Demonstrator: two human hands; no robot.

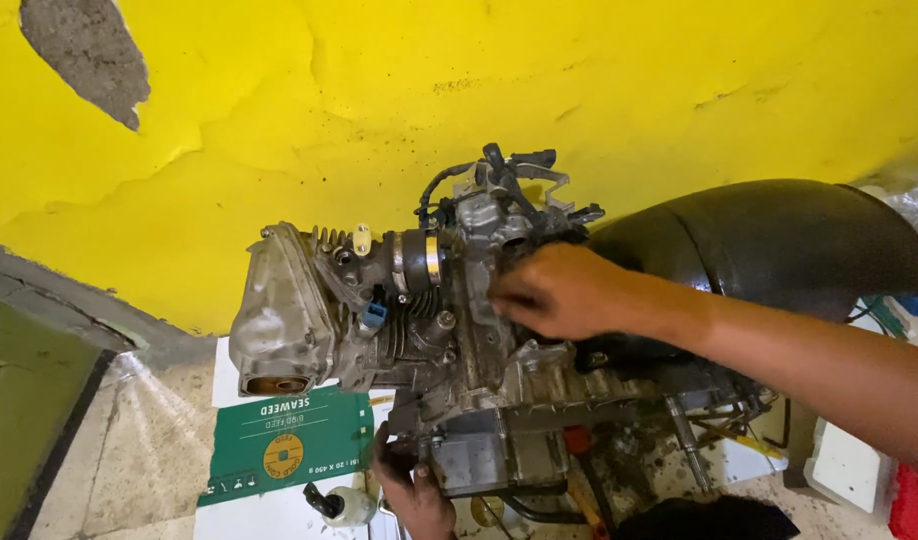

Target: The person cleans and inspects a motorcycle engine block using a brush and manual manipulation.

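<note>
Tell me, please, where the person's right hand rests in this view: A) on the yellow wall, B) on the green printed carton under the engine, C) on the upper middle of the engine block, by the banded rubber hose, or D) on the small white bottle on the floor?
C: the right hand lies on the upper middle of the engine, just right of the banded rubber hose, away from carton, wall and bottle.

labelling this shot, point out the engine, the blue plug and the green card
engine (279, 320), head view, on its grey end cover
blue plug (375, 313), head view, on its blue body
green card (319, 430), head view, on its plain green middle
</note>
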